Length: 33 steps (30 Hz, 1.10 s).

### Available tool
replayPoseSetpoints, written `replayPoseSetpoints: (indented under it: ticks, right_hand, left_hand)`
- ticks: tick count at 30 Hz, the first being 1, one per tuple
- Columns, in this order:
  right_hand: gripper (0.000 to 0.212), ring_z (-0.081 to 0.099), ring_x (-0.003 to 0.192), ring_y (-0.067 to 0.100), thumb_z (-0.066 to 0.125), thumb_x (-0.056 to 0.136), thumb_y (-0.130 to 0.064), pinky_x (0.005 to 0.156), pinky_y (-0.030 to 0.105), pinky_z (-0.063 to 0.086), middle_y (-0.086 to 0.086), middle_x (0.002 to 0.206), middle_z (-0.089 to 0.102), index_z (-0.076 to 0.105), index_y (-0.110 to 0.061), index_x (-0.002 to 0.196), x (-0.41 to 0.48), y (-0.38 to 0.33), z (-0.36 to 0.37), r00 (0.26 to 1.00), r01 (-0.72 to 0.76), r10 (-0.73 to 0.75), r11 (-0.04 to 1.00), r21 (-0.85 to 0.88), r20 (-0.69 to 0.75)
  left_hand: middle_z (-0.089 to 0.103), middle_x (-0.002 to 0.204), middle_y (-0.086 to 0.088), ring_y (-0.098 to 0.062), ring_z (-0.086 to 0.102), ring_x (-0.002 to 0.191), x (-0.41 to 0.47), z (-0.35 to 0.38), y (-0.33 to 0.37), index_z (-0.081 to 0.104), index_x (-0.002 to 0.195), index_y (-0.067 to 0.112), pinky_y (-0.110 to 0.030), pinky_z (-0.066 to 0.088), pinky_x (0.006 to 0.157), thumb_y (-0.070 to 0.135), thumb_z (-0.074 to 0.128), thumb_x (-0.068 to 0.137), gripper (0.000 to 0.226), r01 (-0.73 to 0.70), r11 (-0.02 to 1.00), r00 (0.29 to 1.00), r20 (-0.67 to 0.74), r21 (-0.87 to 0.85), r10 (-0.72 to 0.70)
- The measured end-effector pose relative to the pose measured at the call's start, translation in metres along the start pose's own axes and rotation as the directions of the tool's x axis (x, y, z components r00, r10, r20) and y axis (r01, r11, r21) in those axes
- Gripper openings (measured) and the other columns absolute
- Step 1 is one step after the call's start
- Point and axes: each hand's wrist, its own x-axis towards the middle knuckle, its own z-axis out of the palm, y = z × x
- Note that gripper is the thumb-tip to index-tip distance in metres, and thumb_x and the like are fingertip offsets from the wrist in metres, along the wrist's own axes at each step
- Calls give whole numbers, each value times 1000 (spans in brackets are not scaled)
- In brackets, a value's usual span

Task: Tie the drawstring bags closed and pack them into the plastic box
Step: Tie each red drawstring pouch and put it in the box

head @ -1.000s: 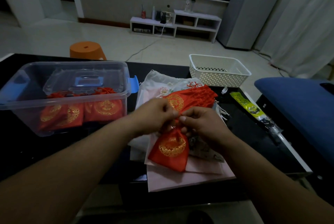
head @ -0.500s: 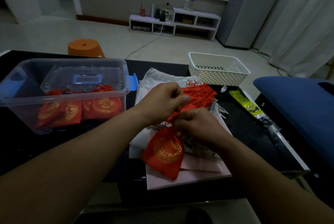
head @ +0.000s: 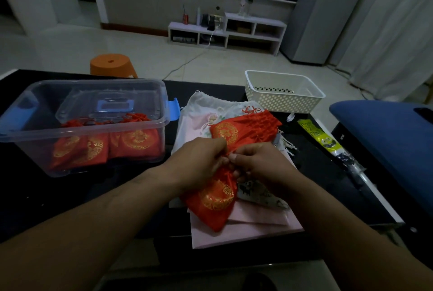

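From the head view, both my hands meet just right of the box, which stands open on the dark surface. My left hand and right hand are each clenched on the gathered neck of one red bag, fingertips pinching close together. The cord itself is hidden under my fingers, so I cannot tell whether the knot is made. The bag's body hangs toward me from that grip and lies on pale cloth spread right of the box. Inside the box, against its near wall, I count about four packed bags, red with gold rounds, their necks drawn in. So I judge the task well begun but not half done. Right of the box and farther from me than my hands lies a pile of more red bags, overlapping, how many I cannot say, with some pale pouches beneath them. A clear lid with a blue handle shows through the box; whether it sits inside or behind, I cannot tell. Farther right of the box stands a white basket. What is left, as I see it: finish this tie, carry the bag left into the box, then work through the pile.
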Motion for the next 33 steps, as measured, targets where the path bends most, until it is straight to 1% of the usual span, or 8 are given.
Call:
replayPoseSetpoints:
  ticks: [4, 7, 11, 15, 20, 25, 30, 33]
  right_hand:
    - [18, 63, 59, 18, 67, 98, -11, 53, 22, 51, 14, 70, 68, 71, 3, 86, -3, 0, -7, 1000, -15, 14, 998, 68, 20]
    - [10, 63, 61, 16, 67, 96, -4, 53, 22, 50, 11, 76, 69, 68, -1, 86, -1, -1, -6, 1000, 4, -5, 997, 75, 18]
    - [10, 62, 63, 17, 65, 97, 0, 56, 28, 52, 7, 75, 67, 65, 8, 100, 3, 0, -2, 999, 40, -40, 999, 12, -23]
    - [8, 64, 63, 17, 65, 97, -1, 57, 28, 54, 13, 76, 68, 67, 6, 101, 4, -3, 0, 992, 89, -93, 995, -50, -82]
    - [8, 67, 65, 18, 66, 96, -1, 59, 29, 55, 12, 75, 69, 67, 6, 101, 0, -5, -1, 989, 115, -123, 989, -91, -86]
    - [9, 67, 63, 16, 63, 96, 5, 58, 25, 57, 3, 73, 71, 64, 11, 102, -4, -6, -5, 990, 135, -139, 986, -102, -38]
    - [8, 68, 66, 20, 63, 97, 3, 59, 24, 57, 26, 83, 72, 64, 8, 103, -8, -12, -7, 989, 148, -150, 981, -122, -5]
    - [8, 69, 72, 25, 63, 97, 2, 63, 27, 59, 30, 90, 72, 65, 7, 104, -9, -12, -10, 987, 161, -161, 978, -135, 17]
  left_hand:
    - [63, 81, 2, -12, 55, 73, 2, -2, -3, 57, 83, 23, -31, 38, 62, 31, 62, 102, 21, 2, 998, 1000, -18, -64, -3]
    - [64, 82, 2, -10, 55, 73, 1, -6, -6, 63, 88, 18, -30, 40, 64, 29, 62, 102, 18, -1, 996, 1000, 8, -85, 2]
    - [69, 97, 4, -14, 61, 87, -1, -12, -3, 67, 106, 23, -31, 46, 73, 28, 62, 102, 8, -7, 997, 1000, 25, -76, 9]
    - [65, 90, 5, -11, 59, 82, 0, -15, 5, 67, 100, 22, -29, 42, 68, 29, 63, 101, 8, -10, 998, 999, 33, -69, 13]
    - [69, 83, 1, -11, 62, 76, 7, -10, 8, 75, 91, 19, -29, 46, 64, 33, 63, 102, 21, 122, 952, 992, 72, -279, -106]
    - [74, 83, 3, -7, 65, 77, 7, -5, 3, 77, 86, 19, -27, 53, 69, 27, 74, 94, 12, 195, 887, 980, 126, -418, -156]
    - [67, 78, 1, -6, 58, 70, 7, 1, -4, 70, 83, 17, -33, 50, 69, 22, 78, 91, 12, 122, 884, 992, 73, -451, -100]
    - [66, 79, 6, -3, 58, 72, 6, 2, -5, 68, 88, 28, -27, 49, 69, 23, 79, 90, 12, 63, 886, 998, 40, -459, -50]
